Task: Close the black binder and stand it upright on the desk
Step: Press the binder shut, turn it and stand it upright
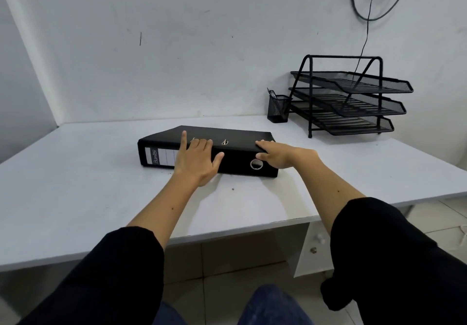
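- Blue trousers and two black sleeves are closest to the viewer; from the sleeves both bare forearms reach forward over the desk (pixel 75 173) toward the black binder (pixel 235 135).
- That binder lies flat and already shut, in the middle of the desk, with its spine turned to the person. On the spine, a white label (pixel 161 156) sits at the left end and a metal finger ring (pixel 256 164) near the right end.
- Left hand (pixel 197 161) lies against the spine just right of the label. Its fingers (pixel 202 145) are spread flat over the top cover and the thumb points toward the ring; nothing is clasped.
- Right hand (pixel 275 154) is at the binder's right end, beside the ring. The fingers rest open on the upper edge, and I cannot tell if the thumb presses the spine.
- Right of the binder and behind it, near the wall, stand a mesh pen cup (pixel 278 109) and a three-level tray rack (pixel 353 102), well apart from it.
- My judgement: the covers look stiff and smooth, so flat palms may slide. It seems thick and perhaps heavy if it is full of paper.
- Better hold would be both short ends, or one finger in the ring, and then tip it up on a narrow edge.
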